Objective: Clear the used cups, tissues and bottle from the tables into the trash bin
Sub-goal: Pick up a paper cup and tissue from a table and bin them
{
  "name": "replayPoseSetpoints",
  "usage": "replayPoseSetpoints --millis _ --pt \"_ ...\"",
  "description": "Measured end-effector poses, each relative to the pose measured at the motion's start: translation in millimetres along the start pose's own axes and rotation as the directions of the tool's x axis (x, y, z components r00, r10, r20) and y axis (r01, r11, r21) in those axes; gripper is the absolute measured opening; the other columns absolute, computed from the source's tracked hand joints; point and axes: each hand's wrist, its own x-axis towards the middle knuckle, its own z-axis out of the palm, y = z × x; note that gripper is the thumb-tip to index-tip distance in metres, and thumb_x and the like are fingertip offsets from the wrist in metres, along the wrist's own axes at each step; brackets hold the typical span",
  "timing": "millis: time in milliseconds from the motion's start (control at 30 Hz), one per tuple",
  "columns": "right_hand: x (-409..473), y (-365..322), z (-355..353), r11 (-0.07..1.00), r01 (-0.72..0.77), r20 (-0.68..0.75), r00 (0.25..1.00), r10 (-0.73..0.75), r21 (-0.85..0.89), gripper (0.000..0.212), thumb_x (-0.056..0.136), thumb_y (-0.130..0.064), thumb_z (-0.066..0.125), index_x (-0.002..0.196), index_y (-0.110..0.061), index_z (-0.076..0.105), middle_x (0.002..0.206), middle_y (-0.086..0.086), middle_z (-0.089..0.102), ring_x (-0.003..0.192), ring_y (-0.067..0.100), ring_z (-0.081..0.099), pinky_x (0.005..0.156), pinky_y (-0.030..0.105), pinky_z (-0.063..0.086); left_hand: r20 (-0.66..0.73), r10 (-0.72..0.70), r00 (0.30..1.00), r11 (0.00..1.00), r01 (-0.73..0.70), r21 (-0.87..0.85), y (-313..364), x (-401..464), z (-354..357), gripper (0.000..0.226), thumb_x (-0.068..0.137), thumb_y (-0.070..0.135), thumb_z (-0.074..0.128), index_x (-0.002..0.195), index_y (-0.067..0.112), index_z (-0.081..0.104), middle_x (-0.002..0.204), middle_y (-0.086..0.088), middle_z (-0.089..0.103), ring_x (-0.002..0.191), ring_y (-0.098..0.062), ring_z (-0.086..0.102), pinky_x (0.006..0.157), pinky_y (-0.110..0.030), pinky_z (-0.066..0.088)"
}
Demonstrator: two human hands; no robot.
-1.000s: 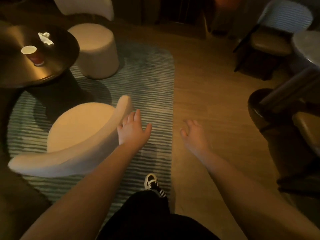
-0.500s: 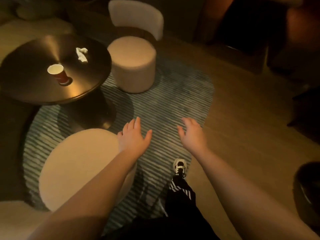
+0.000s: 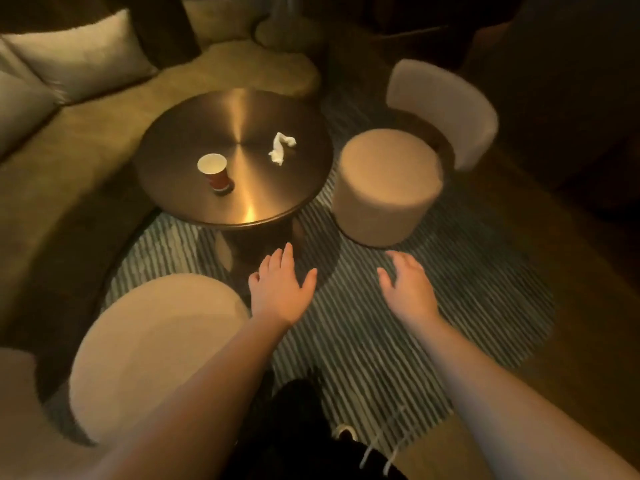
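On the round surface (image 3: 239, 133) the red cup (image 3: 216, 173) and a tissue (image 3: 281, 148) beside it remain uncleared; my left hand (image 3: 280, 289) and right hand (image 3: 408, 289) hover short of it, spread, holding nothing.

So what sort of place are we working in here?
Probably a dim lounge or cafe seating area: a round brushed-metal table with a red paper cup, beige cylindrical stools, a curved sofa, a striped rug.

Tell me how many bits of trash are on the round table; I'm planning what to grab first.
2. A red paper cup stands upright on the round table's near-left part, and a crumpled white tissue lies to its right, farther back. No bottle shows on it.
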Motion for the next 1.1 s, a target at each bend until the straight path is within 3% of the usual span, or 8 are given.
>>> replayPoseSetpoints --millis 200,433,667,767,900,1000,1100 --pt "106 -39 24 0.98 0.198 0.073 0.977 -0.199 0.018 0.043 0.095 -0.033 0.049 0.133 -0.013 0.05 0.136 0.006 0.052 0.127 0.024 0.046 0.106 0.036 0.038 -0.082 -0.227 0.97 0.974 0.225 -0.03 -22 69 -11 0.075 0.09 0.06 0.037 0.15 0.02 0.017 0.154 -0.005 0.028 0.141 -0.023 0.024 0.111 -0.051 0.025" --pt "253 -102 64 0.948 0.319 0.157 0.936 -0.316 0.005 0.042 0.096 -0.032 0.049 0.134 -0.014 0.048 0.136 0.004 0.051 0.127 0.022 0.046 0.105 0.036 0.038 -0.177 -0.352 0.919 0.935 0.34 -0.099 -72 201 -27 0.068 0.091 0.056 0.039 0.146 0.018 0.026 0.146 -0.005 0.038 0.135 -0.025 0.034 0.106 -0.052 0.028" --pt "379 -177 96 0.942 0.335 0.246 0.911 -0.332 0.033 0.041 0.096 -0.03 0.048 0.134 -0.014 0.048 0.136 0.005 0.051 0.126 0.023 0.046 0.103 0.037 0.039 -0.236 -0.42 0.876 0.908 0.405 -0.112 -123 314 -61 0.07 0.087 0.053 0.048 0.143 0.016 0.028 0.137 -0.007 0.044 0.125 -0.026 0.042 0.1 -0.05 0.035" --pt "410 -189 106 0.945 0.327 0.267 0.909 -0.321 0.023 0.039 0.096 -0.028 0.049 0.132 -0.014 0.05 0.135 0.005 0.052 0.124 0.023 0.047 0.1 0.036 0.04 -0.229 -0.47 0.853 0.883 0.457 -0.107 -140 345 -64 0.081 0.083 0.057 0.054 0.145 0.015 0.021 0.147 -0.011 0.033 0.133 -0.031 0.035 0.102 -0.052 0.032" --pt "448 -184 123 0.943 0.331 0.335 0.892 -0.303 -0.028 0.041 0.095 -0.028 0.05 0.134 -0.016 0.048 0.142 0.004 0.045 0.13 0.023 0.041 0.105 0.037 0.038 -0.103 -0.558 0.823 0.826 0.54 -0.16 -158 379 -49 0.106 0.073 0.066 0.063 0.149 0.02 0.006 0.156 -0.014 0.016 0.139 -0.033 0.024 0.106 -0.053 0.027" --pt "476 -176 136 0.939 0.335 0.34 0.893 -0.293 -0.072 0.051 0.093 -0.035 0.054 0.14 -0.021 0.04 0.15 0.005 0.033 0.137 0.025 0.031 0.11 0.04 0.033 -0.064 -0.584 0.809 0.8 0.56 -0.216 -164 395 -36 0.109 0.068 0.06 0.072 0.149 0.018 0.011 0.152 -0.012 0.026 0.135 -0.032 0.031 0.105 -0.051 0.031" --pt "504 -169 152 0.935 0.333 0.383 0.885 -0.266 -0.12 0.066 0.09 -0.044 0.057 0.146 -0.025 0.029 0.158 0.007 0.018 0.145 0.027 0.017 0.116 0.043 0.026 -0.085 -0.628 0.773 0.756 0.581 -0.302 -163 403 -26 0.095 0.069 0.047 0.077 0.143 0.018 0.025 0.139 -0.009 0.04 0.122 -0.032 0.046 0.098 -0.047 0.041"
